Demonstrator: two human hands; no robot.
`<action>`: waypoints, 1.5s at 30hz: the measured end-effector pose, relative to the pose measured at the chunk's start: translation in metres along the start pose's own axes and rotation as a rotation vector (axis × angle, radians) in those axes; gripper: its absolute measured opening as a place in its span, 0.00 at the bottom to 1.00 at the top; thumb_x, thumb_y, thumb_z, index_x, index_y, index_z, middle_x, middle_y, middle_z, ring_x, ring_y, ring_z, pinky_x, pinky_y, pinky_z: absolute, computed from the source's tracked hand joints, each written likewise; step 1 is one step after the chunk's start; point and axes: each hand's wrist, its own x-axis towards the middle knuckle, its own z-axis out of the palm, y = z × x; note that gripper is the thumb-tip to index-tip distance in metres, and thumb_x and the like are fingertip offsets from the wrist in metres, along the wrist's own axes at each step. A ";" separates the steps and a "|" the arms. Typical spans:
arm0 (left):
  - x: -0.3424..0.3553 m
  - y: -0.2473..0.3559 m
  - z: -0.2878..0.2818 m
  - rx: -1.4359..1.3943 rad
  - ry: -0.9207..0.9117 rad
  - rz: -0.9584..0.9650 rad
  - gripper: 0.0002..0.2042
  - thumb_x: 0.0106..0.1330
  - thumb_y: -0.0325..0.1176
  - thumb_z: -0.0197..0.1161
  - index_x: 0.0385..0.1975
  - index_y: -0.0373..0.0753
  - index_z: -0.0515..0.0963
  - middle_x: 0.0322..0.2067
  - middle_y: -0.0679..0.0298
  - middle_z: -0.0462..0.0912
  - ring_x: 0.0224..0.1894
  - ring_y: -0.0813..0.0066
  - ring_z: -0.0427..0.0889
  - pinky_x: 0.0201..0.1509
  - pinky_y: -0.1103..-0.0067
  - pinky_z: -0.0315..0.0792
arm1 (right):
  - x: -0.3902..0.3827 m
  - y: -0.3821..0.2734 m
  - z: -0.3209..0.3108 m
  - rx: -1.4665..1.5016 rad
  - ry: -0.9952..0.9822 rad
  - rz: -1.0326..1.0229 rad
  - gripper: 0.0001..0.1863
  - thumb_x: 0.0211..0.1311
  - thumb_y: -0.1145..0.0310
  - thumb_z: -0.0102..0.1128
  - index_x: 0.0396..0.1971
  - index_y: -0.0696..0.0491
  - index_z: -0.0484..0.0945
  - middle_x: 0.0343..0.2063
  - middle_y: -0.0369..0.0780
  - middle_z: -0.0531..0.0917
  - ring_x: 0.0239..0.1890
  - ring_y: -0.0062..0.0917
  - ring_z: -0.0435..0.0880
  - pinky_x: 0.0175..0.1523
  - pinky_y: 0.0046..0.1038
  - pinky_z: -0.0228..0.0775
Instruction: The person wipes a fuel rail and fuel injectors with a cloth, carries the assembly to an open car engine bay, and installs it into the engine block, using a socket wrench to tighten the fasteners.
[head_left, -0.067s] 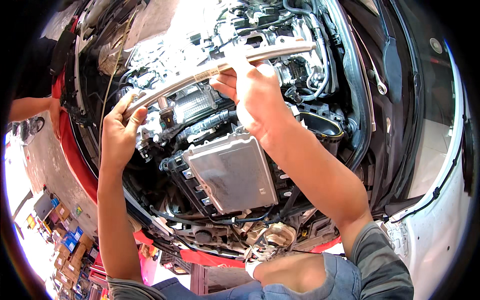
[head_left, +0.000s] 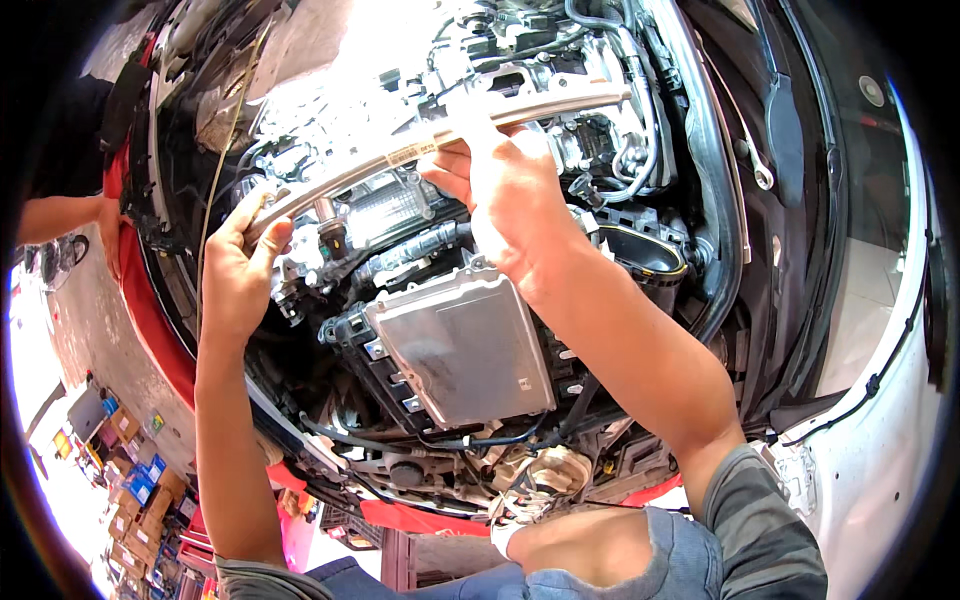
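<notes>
A long, slightly curved silver metal bar (head_left: 560, 105) runs across the open engine bay of a red car. My left hand (head_left: 240, 270) grips its left end, fingers wrapped around the bar. My right hand (head_left: 505, 195) holds the bar near its middle, thumb under it and fingers over it. Below the bar lie the engine parts and a flat silver control box (head_left: 465, 345) with black connectors on its left side.
Another person's forearm (head_left: 60, 215) reaches in at the left by the red front edge of the car (head_left: 150, 320). A white body panel (head_left: 880, 420) stands at the right. Black hoses and cables (head_left: 620, 25) crowd the bay. Boxes (head_left: 125, 480) sit on the ground at lower left.
Both hands and the bar stay in nearly the same place; no clear movement shows.
</notes>
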 end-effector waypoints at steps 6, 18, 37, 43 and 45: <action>0.000 0.003 0.003 0.084 -0.010 -0.020 0.25 0.65 0.39 0.63 0.57 0.27 0.69 0.33 0.66 0.80 0.32 0.85 0.74 0.37 0.86 0.69 | -0.003 0.007 -0.001 0.023 0.051 0.003 0.11 0.67 0.66 0.53 0.41 0.59 0.70 0.34 0.42 0.79 0.34 0.26 0.81 0.39 0.25 0.79; -0.003 0.013 0.018 0.031 0.012 0.026 0.24 0.65 0.36 0.63 0.55 0.25 0.70 0.33 0.65 0.81 0.28 0.86 0.71 0.31 0.87 0.66 | 0.005 0.004 -0.008 0.012 0.143 0.033 0.11 0.67 0.64 0.54 0.35 0.57 0.70 0.27 0.38 0.76 0.26 0.21 0.76 0.31 0.22 0.75; 0.022 0.007 0.025 0.442 0.254 0.268 0.21 0.65 0.43 0.61 0.45 0.28 0.76 0.43 0.49 0.78 0.50 0.58 0.76 0.48 0.69 0.73 | 0.026 0.012 -0.023 -0.053 0.030 0.067 0.13 0.68 0.66 0.49 0.35 0.63 0.72 0.30 0.47 0.80 0.30 0.31 0.83 0.38 0.29 0.79; 0.068 0.063 0.055 0.356 -0.020 -0.165 0.10 0.59 0.36 0.61 0.23 0.35 0.78 0.17 0.68 0.71 0.22 0.78 0.66 0.30 0.77 0.62 | 0.030 0.009 -0.032 -0.023 0.012 0.042 0.13 0.69 0.65 0.50 0.35 0.63 0.71 0.31 0.49 0.80 0.32 0.35 0.83 0.41 0.33 0.79; 0.078 0.023 0.044 0.287 -0.027 -0.009 0.10 0.58 0.35 0.61 0.28 0.34 0.80 0.21 0.66 0.77 0.26 0.78 0.71 0.34 0.79 0.66 | 0.023 0.010 -0.022 -0.048 -0.008 0.045 0.14 0.69 0.65 0.50 0.34 0.63 0.72 0.29 0.49 0.81 0.32 0.34 0.84 0.41 0.33 0.79</action>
